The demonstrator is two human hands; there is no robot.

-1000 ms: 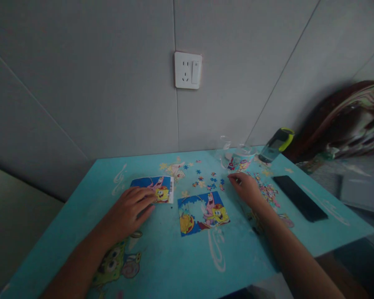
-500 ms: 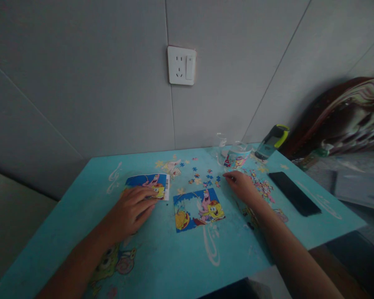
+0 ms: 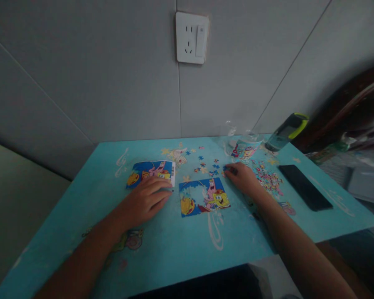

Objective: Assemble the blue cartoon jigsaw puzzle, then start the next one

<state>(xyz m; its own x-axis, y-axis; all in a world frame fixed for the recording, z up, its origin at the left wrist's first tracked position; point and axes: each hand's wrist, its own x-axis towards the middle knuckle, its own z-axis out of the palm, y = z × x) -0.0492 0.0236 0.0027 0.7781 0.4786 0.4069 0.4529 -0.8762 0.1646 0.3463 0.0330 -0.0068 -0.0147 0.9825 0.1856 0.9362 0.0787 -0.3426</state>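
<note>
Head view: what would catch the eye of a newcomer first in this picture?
The half-built cartoon puzzle lies in the middle of the turquoise table. The left hand rests flat by the picture card; the right hand reaches the loose pieces behind the puzzle.

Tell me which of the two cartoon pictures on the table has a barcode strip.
The picture card by the left hand: a white barcode strip runs down its right edge. The part-built puzzle in the middle has none.
</note>
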